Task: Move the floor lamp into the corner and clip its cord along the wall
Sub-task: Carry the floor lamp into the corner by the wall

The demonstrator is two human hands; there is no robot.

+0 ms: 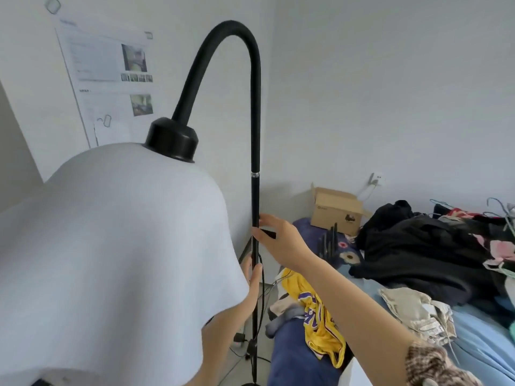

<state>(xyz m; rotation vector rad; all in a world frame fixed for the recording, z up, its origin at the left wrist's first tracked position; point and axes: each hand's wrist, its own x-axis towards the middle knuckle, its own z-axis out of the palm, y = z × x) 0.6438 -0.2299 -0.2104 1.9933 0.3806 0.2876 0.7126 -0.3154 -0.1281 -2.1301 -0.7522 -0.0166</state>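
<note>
The floor lamp has a thin black pole [255, 190], a curved black gooseneck and a big white shade [111, 246] that fills the lower left. My right hand [281, 240] grips the pole at mid height, thumb and fingers around it. Lower down, my left hand [252, 282] is wrapped around the same pole, partly hidden behind the shade. A thin black cord [262, 291] hangs beside the pole, just right of my left hand, and runs down toward the floor. The lamp's base is barely visible at the bottom edge.
The room corner lies behind the pole. A bed [473, 330] on the right holds dark clothes, hangers, a yellow jersey [315, 310] and a cardboard box [337, 210]. A wall socket [376, 179] sits above the box. Papers [108, 79] hang on the left wall. Cables lie on the floor.
</note>
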